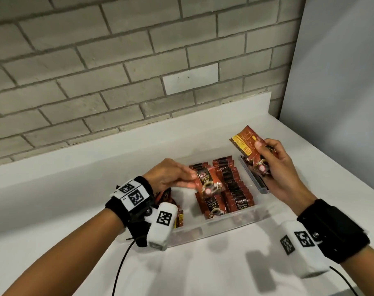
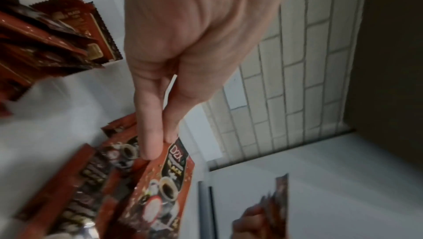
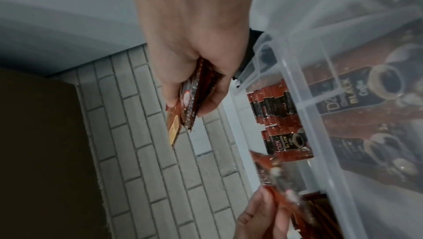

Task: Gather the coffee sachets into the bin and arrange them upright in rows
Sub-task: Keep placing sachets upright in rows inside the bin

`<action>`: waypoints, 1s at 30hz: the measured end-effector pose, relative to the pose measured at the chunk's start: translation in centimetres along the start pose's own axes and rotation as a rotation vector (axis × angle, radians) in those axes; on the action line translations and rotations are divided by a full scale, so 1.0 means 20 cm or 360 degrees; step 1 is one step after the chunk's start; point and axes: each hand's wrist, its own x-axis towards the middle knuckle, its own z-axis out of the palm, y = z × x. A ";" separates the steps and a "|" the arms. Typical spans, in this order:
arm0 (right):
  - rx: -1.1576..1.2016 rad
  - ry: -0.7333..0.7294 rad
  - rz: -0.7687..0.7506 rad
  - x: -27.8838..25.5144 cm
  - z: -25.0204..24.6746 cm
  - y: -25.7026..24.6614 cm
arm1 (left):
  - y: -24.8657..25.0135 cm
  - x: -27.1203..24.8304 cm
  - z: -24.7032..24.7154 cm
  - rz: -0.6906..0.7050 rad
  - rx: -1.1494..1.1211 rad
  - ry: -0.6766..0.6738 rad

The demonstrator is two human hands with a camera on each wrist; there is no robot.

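Observation:
A clear plastic bin (image 1: 220,228) sits on the white counter, with two rows of red-and-black coffee sachets (image 1: 233,184) standing upright in it. My left hand (image 1: 173,176) pinches one sachet (image 1: 207,184) by its top edge, tilted over the bin's left part; the left wrist view shows the fingertips (image 2: 158,145) on that sachet (image 2: 164,188). My right hand (image 1: 273,167) grips a small stack of sachets (image 1: 249,146) above the bin's right end. The right wrist view shows that stack (image 3: 190,109) edge-on between thumb and fingers.
More sachets (image 1: 166,197) lie heaped on the counter left of the bin, partly behind my left wrist. A grey bin lid (image 1: 254,176) lies by the bin's right end. A brick wall (image 1: 117,71) backs the counter, and a pale panel (image 1: 342,92) closes the right side.

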 end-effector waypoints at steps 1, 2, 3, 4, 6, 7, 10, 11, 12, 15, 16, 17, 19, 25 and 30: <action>0.0010 0.0011 0.0004 0.00 -0.01 0.01 | -0.02 0.02 0.01 -0.0053 0.0114 -0.0015; 0.0013 0.0012 0.0010 0.00 -0.01 0.02 | -0.03 0.04 0.02 -0.0100 0.0214 -0.0031; 0.0016 0.0013 0.0016 0.00 -0.01 0.03 | -0.05 0.06 0.03 -0.0143 0.0289 -0.0046; 0.0023 0.0019 0.0018 -0.01 -0.01 0.04 | -0.06 0.08 0.04 -0.0180 0.0336 -0.0062; 0.0029 0.0019 0.0012 0.00 -0.02 0.05 | -0.07 0.11 0.07 -0.0235 0.0433 -0.0084; 0.0014 0.0011 0.0006 0.00 -0.02 0.05 | -0.07 0.12 0.08 -0.0257 0.0492 -0.0093; -0.0069 -0.0024 -0.0023 -0.01 -0.01 0.05 | -0.07 0.14 0.11 -0.0308 0.0616 -0.0138; -0.0085 -0.0032 -0.0028 -0.01 -0.01 0.06 | -0.07 0.15 0.12 -0.0319 0.0638 -0.0144; -0.0092 -0.0038 -0.0028 -0.01 -0.01 0.06 | -0.07 0.16 0.13 -0.0323 0.0647 -0.0145; -0.0145 -0.0066 -0.0040 -0.01 -0.01 0.06 | -0.07 0.18 0.14 -0.0334 0.0673 -0.0164; -0.0174 -0.0077 -0.0045 -0.01 -0.01 0.06 | -0.07 0.18 0.15 -0.0341 0.0685 -0.0185; -0.0201 -0.0089 -0.0048 -0.01 -0.01 0.06 | -0.07 0.18 0.15 -0.0349 0.0711 -0.0204; -0.0243 -0.0103 -0.0046 -0.01 -0.01 0.07 | -0.06 0.18 0.14 -0.0350 0.0791 -0.0232; -0.0473 -0.0181 -0.0109 -0.01 0.00 0.09 | 0.02 0.12 0.09 0.0320 0.0633 -0.0076; -0.0670 -0.0193 -0.0233 0.01 0.04 0.12 | 0.08 -0.01 0.18 0.1256 0.0923 0.0255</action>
